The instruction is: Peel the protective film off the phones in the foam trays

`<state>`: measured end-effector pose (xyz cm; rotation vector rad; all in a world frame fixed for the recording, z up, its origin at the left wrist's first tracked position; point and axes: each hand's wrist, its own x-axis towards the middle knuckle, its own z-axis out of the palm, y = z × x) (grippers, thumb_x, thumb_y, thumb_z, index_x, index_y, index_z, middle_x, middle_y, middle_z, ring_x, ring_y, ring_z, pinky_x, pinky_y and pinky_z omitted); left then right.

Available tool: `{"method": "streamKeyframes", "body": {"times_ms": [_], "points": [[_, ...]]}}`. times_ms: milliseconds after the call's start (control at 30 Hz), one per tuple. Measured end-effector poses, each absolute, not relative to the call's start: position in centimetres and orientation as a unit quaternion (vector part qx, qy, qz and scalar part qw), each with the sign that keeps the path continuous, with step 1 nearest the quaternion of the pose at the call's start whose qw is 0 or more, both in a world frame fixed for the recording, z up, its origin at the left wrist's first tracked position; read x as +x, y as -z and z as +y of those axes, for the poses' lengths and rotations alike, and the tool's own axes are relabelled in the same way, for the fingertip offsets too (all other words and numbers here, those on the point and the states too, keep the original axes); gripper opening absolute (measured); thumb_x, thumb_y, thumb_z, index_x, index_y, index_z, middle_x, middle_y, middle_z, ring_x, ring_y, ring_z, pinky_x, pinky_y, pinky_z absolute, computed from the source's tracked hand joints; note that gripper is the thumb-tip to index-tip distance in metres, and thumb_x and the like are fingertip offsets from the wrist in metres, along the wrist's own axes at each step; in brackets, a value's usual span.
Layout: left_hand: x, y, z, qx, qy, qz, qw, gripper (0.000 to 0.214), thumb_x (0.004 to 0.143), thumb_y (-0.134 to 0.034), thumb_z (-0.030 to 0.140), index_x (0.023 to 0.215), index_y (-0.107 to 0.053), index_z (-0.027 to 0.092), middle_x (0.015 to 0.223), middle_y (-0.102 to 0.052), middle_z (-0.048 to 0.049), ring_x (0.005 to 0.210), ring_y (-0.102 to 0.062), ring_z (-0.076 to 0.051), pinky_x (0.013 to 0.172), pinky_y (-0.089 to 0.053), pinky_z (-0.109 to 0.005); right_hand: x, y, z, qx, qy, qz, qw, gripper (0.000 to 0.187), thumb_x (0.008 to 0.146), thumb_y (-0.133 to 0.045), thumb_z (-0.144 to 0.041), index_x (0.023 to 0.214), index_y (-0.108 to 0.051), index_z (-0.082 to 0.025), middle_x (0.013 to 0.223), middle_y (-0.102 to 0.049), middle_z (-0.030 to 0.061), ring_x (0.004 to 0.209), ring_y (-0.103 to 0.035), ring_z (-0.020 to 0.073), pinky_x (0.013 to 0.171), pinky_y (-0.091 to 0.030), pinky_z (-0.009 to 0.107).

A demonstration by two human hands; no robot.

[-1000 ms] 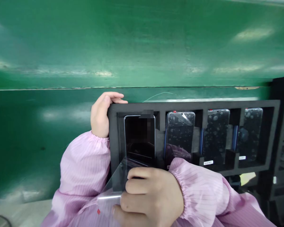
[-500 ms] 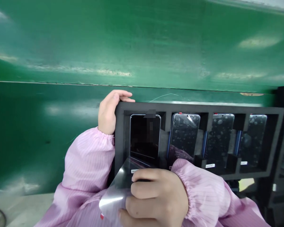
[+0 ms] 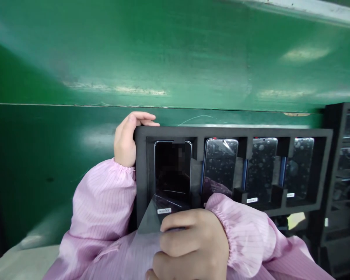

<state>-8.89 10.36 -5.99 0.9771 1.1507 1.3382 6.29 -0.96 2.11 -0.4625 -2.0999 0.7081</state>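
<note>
My left hand [image 3: 126, 140] curls round the far left corner of a black foam tray [image 3: 259, 132], steadying it with the fingers along its back edge. In the leftmost slot lies a smartphone [image 3: 172, 167] with a bare, dark, glossy screen. Over its near end slants a clear protective film [image 3: 147, 225], lifted off most of the screen. My right hand [image 3: 192, 245] is closed on the film at the near side; its fingertips are partly hidden. A small white label [image 3: 164, 211] shows near the phone's lower end.
Beside it in the tray are a second phone [image 3: 221, 163], a third phone [image 3: 261, 167] and a fourth phone [image 3: 300, 167], covered with bubbly film. More black trays [image 3: 335, 155] stand at the right. A yellow piece [image 3: 296, 220] lies below the tray. The bench [image 3: 163, 58] is green.
The view has shifted slightly, so the tray appears farther left. The film's loose end with its red tab has dropped out of view. Both hands keep their holds.
</note>
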Motion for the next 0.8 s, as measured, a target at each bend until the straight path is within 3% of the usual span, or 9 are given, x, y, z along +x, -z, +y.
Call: {"method": "streamKeyframes", "body": {"times_ms": [267,500,700,800], "points": [[-9.0,5.9,10.3,0.416,-0.555,0.48,0.538,0.04,0.103,-0.046,0.048,0.093,-0.074,0.022,0.082,-0.073,-0.0049,0.077,-0.068,-0.022,0.07,-0.054,-0.032,6.3,-1.9,-1.0,-0.18,-0.272,-0.836,0.442,0.017,0.061,-0.089,-0.023,0.062,-0.072,-0.023,0.074,-0.061,-0.0041,0.071,-0.046,0.0112,0.066,-0.049,0.026],[-8.9,6.1,10.5,0.42,-0.56,0.492,0.518,0.042,0.103,-0.045,0.047,0.091,-0.074,0.019,0.08,-0.073,-0.0057,0.075,-0.069,-0.021,0.07,-0.054,-0.029,6.1,-1.7,-1.2,-0.209,-0.252,-0.838,0.437,0.007,0.076,-0.074,-0.025,0.07,-0.073,-0.023,0.08,-0.061,-0.0025,0.07,-0.044,0.0116,0.076,-0.05,0.029],[-8.9,6.0,10.3,0.418,-0.555,0.494,0.523,0.041,0.103,-0.045,0.046,0.092,-0.074,0.02,0.081,-0.073,-0.0062,0.076,-0.069,-0.021,0.071,-0.053,-0.03,6.1,-2.5,-0.4,-0.245,-0.239,-0.819,0.46,0.022,0.086,-0.059,-0.014,0.07,-0.073,-0.02,0.075,-0.061,-0.0026,0.066,-0.045,0.0106,0.079,-0.052,0.028],[-9.0,6.2,10.3,0.424,-0.554,0.493,0.52,0.04,0.103,-0.045,0.045,0.092,-0.075,0.022,0.081,-0.074,-0.0045,0.076,-0.069,-0.021,0.072,-0.053,-0.031,6.3,-2.8,0.1,-0.275,-0.241,-0.819,0.442,0.023,0.091,-0.054,-0.012,0.082,-0.075,-0.018,0.077,-0.064,-0.002,0.069,-0.051,0.0113,0.08,-0.053,0.029]]}}
